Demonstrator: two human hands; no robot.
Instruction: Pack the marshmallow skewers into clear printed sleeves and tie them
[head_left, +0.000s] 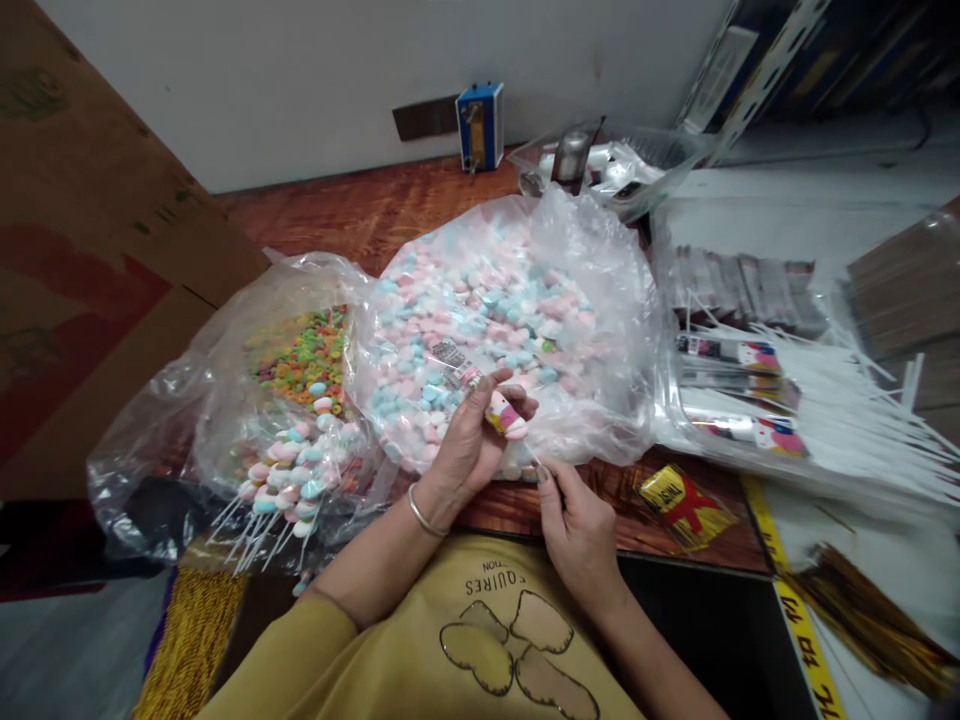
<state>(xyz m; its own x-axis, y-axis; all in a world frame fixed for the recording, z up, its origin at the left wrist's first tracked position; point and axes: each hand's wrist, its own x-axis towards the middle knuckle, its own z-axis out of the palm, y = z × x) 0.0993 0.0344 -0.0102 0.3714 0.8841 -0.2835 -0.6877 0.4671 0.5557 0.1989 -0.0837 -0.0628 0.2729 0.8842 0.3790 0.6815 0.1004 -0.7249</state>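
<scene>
My left hand is closed round a small printed plastic wrapper, its clear end sticking up past the thumb. Pink, white and yellow show on the wrapper; what is inside it is hard to make out. Just to the right, my right hand pinches a thin white stick that runs up to the wrapper's lower end. Both hands are over the near edge of a large clear bag full of pink, blue and white marshmallow-like sweets.
At left, sweets on white sticks lie on a bag of coloured rings. A clear tray at right holds white sticks and printed wrappers. A yellow twist-tie packet lies near the edge. A cardboard box stands far left.
</scene>
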